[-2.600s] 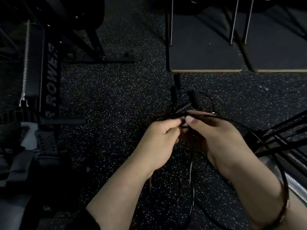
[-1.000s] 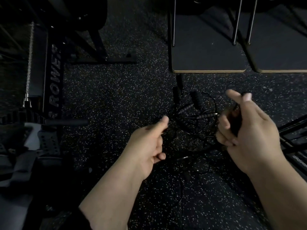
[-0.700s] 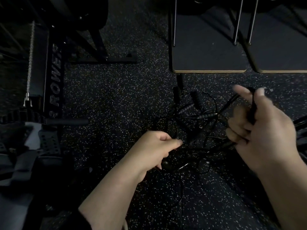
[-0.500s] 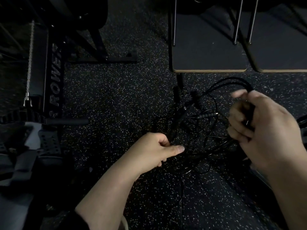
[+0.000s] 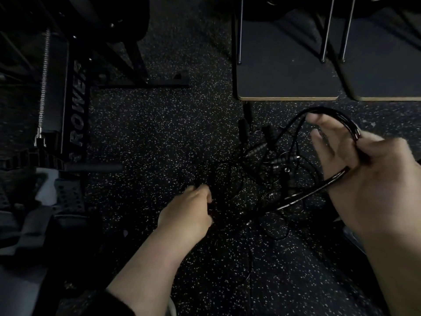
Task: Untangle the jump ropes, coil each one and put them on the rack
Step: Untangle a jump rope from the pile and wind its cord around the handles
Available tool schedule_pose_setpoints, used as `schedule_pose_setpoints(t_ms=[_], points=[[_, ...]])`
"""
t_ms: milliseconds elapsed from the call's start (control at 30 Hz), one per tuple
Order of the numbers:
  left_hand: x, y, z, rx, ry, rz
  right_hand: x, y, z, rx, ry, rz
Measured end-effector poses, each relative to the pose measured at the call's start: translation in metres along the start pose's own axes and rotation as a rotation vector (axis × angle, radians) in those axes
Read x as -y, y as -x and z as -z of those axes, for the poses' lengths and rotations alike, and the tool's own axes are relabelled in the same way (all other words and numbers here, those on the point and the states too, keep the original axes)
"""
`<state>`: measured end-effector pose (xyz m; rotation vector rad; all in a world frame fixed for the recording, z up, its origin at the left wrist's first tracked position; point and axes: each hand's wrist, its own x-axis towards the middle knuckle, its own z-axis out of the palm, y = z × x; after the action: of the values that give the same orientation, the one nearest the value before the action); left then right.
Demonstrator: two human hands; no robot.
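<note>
Speckled floor [image 5: 145, 133] | right hand [image 5: 373, 179] grips jump ropes [image 5: 257, 160] loops | left hand [image 5: 189, 210] pinches strand

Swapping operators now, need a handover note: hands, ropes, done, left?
Right hand: grips a bundle of black rope loops, lifted off the floor.
Left hand: fingers curled at the edge of the tangle, seemingly pinching a strand; the dark hides the contact.
Ropes: handles and cords are knotted together on the speckled floor between the hands.
Done: one rope partly gathered.
Left: finish untangling, coil each, put on the rack; which frame is the rack is unclear.
</note>
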<state>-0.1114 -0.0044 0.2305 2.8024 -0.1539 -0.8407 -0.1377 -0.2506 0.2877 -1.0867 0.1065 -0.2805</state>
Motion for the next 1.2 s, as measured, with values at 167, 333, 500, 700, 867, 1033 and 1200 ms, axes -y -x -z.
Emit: schedule_pose_setpoints(t_ms=[167,333,500,700,867,1033,1200], points=[[-0.008,-0.003,-0.006,0.163,0.358,-0.192,-0.005,-0.009,0.009,0.207,-0.141,0.020],[-0.037,-0.004,-0.005,-0.005,0.652,-0.216,-0.011,-0.006,0.014,0.316,-0.418,-0.104],[-0.044,-0.013,-0.014,-0.003,0.738,-0.147,-0.015,-0.003,-0.001,0.380,-0.267,-0.080],[-0.042,-0.022,-0.010,-0.072,0.833,0.016,-0.009,0.001,-0.005,0.363,-0.475,-0.190],[-0.053,-0.024,-0.013,-0.125,0.884,-0.012,0.000,0.000,-0.007,0.289,-0.420,-0.136],[-0.052,-0.018,-0.009,-0.286,0.956,-0.131,-0.008,-0.003,0.002,0.362,-0.328,-0.082],[-0.054,-0.009,0.002,-0.360,0.935,-0.207,-0.007,0.001,0.001,0.169,-0.259,-0.106]])
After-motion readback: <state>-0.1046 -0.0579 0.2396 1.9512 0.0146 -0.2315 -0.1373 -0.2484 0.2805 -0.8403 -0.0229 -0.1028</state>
